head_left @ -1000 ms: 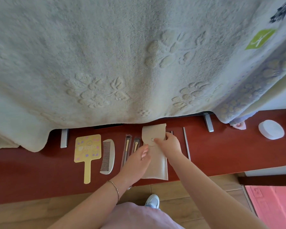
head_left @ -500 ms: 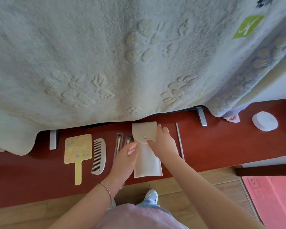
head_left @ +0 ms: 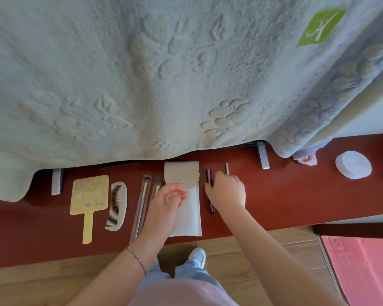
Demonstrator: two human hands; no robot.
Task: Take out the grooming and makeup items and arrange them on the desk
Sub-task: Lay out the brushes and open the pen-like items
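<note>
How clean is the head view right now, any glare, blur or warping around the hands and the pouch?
Head view: even daylight, no harsh glare. Wide-angle warping bows the red-brown wooden desk edge. The beige snap-flap pouch and white plastic comb are sharp; the right hand looks slightly soft; the left hand throws only a faint shadow.
</note>
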